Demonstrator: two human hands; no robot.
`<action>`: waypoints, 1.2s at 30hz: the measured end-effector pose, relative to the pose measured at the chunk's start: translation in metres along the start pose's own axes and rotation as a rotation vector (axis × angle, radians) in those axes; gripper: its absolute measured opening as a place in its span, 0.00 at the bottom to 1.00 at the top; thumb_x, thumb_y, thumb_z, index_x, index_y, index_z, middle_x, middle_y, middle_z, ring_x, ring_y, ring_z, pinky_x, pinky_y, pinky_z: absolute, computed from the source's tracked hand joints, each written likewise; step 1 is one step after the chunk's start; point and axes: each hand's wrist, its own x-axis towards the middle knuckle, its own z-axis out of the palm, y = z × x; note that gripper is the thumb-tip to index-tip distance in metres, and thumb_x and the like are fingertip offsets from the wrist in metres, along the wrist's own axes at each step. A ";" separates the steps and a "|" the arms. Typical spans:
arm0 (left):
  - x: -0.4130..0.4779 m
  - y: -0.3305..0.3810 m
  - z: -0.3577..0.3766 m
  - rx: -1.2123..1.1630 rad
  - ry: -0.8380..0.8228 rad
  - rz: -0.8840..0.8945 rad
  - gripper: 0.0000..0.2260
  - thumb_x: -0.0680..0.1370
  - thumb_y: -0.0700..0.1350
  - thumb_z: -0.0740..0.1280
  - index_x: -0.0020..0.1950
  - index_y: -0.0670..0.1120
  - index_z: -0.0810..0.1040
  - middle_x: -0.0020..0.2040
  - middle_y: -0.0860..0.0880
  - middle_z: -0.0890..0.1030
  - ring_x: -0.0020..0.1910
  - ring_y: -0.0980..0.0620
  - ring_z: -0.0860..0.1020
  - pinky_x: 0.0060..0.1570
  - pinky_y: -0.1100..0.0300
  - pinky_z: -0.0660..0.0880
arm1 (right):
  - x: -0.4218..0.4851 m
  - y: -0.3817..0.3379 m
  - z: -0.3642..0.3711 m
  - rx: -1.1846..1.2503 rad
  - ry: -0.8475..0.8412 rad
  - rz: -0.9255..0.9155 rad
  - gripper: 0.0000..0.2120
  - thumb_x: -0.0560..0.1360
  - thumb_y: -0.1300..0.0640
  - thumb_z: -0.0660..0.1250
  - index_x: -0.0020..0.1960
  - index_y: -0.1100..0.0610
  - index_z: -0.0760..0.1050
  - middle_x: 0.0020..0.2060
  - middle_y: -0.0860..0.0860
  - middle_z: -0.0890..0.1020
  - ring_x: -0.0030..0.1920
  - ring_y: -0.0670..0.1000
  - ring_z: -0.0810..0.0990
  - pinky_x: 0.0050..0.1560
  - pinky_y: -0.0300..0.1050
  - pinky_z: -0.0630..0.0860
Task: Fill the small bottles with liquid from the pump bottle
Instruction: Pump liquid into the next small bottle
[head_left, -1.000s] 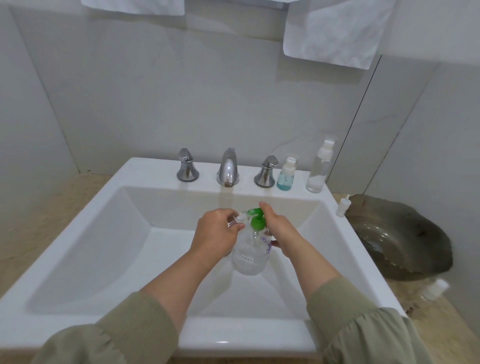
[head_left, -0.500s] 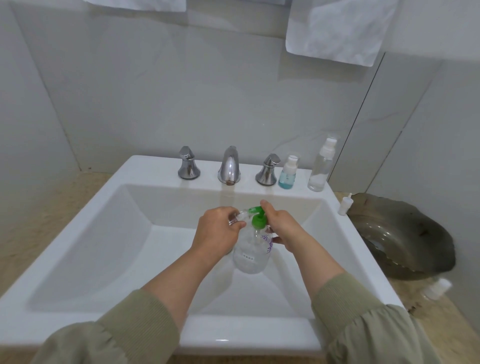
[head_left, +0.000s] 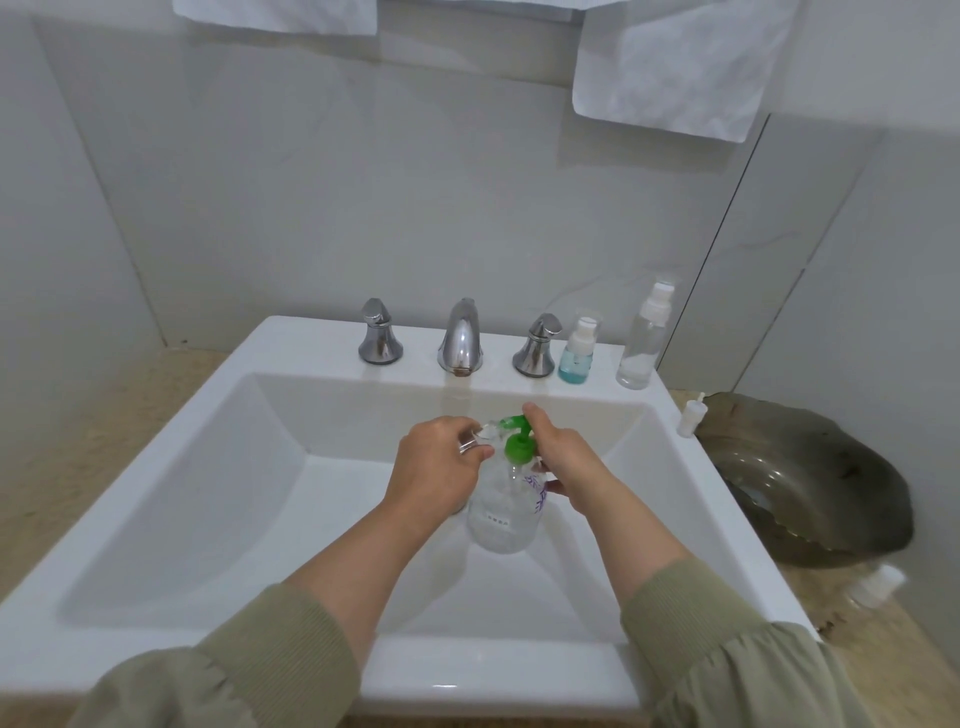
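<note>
Over the white sink (head_left: 218, 457) I hold a clear pump bottle (head_left: 501, 512) with a green pump head (head_left: 517, 444). My right hand (head_left: 563, 457) grips its neck, with the forefinger on top of the pump head. My left hand (head_left: 436, 470) is closed around a small clear bottle (head_left: 480, 435) held at the green spout; most of that bottle is hidden by my fingers. A small bottle with blue liquid (head_left: 575, 358) and a taller clear spray bottle (head_left: 641, 343) stand on the sink's back right ledge.
A chrome faucet (head_left: 460, 338) and two handles stand at the back of the sink. A small white pump cap (head_left: 691, 415) sits at the right corner. A dark glass bowl (head_left: 810, 478) lies on the counter right; another bottle (head_left: 878, 584) lies below it. Towels hang above.
Both hands and the bottles stay in about the same place over the sink. The view has shifted slightly; nothing was let go or taken hold of.
</note>
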 end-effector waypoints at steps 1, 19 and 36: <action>0.000 0.000 0.000 0.000 -0.002 -0.004 0.12 0.75 0.46 0.69 0.57 0.46 0.80 0.51 0.50 0.82 0.53 0.50 0.78 0.56 0.60 0.71 | 0.000 0.000 0.000 -0.009 -0.001 0.000 0.28 0.75 0.36 0.57 0.55 0.60 0.75 0.57 0.58 0.79 0.52 0.55 0.78 0.60 0.52 0.73; 0.000 0.001 -0.001 0.049 -0.003 0.025 0.09 0.76 0.46 0.68 0.54 0.46 0.81 0.49 0.50 0.82 0.49 0.48 0.78 0.52 0.57 0.72 | 0.001 0.000 0.002 -0.016 0.004 -0.034 0.25 0.77 0.37 0.54 0.49 0.58 0.74 0.53 0.56 0.78 0.48 0.53 0.75 0.60 0.50 0.72; -0.001 0.000 -0.001 0.032 -0.004 0.018 0.10 0.75 0.46 0.68 0.55 0.46 0.81 0.50 0.51 0.82 0.51 0.50 0.77 0.52 0.61 0.69 | 0.002 0.003 -0.002 0.001 -0.033 0.016 0.27 0.74 0.34 0.56 0.53 0.57 0.75 0.56 0.55 0.79 0.55 0.54 0.77 0.59 0.50 0.74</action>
